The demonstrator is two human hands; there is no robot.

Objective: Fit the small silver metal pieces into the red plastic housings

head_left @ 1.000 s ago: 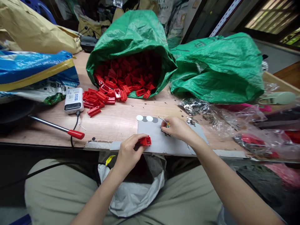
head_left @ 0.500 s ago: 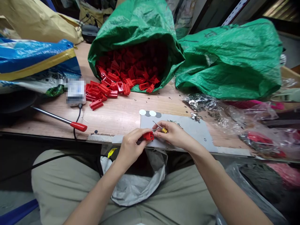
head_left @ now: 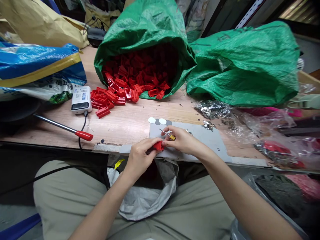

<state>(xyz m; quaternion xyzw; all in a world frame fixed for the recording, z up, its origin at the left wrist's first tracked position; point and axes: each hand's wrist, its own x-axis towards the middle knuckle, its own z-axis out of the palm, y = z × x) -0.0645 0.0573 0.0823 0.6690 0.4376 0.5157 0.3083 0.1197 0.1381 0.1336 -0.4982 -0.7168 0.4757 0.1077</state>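
Near the table's front edge, my left hand (head_left: 142, 154) is closed around a small red plastic part (head_left: 158, 145), pinching it between thumb and fingers. My right hand (head_left: 180, 140) is closed on a small screwdriver (head_left: 172, 137) with a yellow handle, its thin metal shaft pointing up and left. The thumb and fingertips of that hand meet the right end of the red part; whether they pinch anything tiny there I cannot make out. Beneath both hands lies a grey mat (head_left: 207, 140).
A green sack (head_left: 142, 30) spills red plastic parts (head_left: 107, 96) onto the table. Another green sack (head_left: 245, 63) stands to the right, behind bags of small metal pieces (head_left: 212, 109). A white power bank (head_left: 81, 98) and a red-handled lever (head_left: 83, 135) are left. A grey-white bag (head_left: 147, 201) hangs below the edge.
My right hand has shifted slightly left and up against the red part, and the screwdriver has moved with it. My left hand stays nearly in place, still gripping the part.
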